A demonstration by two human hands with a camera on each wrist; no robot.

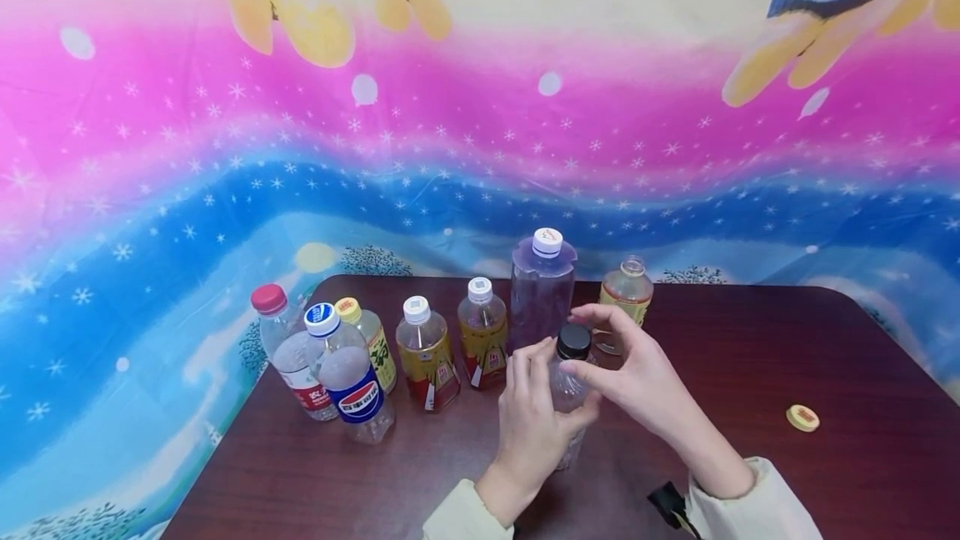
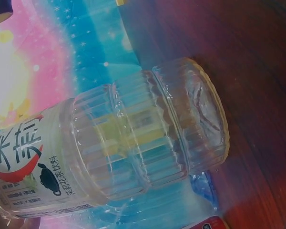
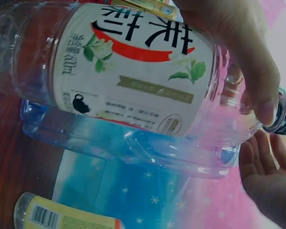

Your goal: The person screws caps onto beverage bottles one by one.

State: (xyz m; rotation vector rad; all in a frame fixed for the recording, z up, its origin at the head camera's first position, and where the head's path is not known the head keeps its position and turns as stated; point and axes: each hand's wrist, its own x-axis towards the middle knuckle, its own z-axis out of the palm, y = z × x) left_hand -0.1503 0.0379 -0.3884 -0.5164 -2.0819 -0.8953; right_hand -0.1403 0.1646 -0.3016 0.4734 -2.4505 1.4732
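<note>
A clear ribbed plastic bottle [image 2: 128, 138] with a white flower-printed label [image 3: 133, 71] stands at the front middle of the table in the head view. My left hand [image 1: 531, 422] grips it just below the neck, its thumb [image 3: 264, 107] against the shoulder. Around the black cap [image 1: 574, 342] are the thumb and fingers of my right hand [image 1: 641, 369], pinching it from the side and behind. Partly behind the right hand stands a yellow-labelled bottle [image 1: 630, 283] with a bare mouth. A loose yellow cap [image 1: 802, 417] lies on the table at right.
Left of my hands stand a red-capped bottle [image 1: 281, 340], a Pepsi bottle [image 1: 352, 382], a yellow-capped bottle [image 1: 381, 348] and two white-capped amber-labelled bottles [image 1: 427, 357]. A large purple-tinted bottle [image 1: 538, 298] is behind. The dark table [image 1: 750, 340] meets a printed cloth backdrop [image 1: 480, 140].
</note>
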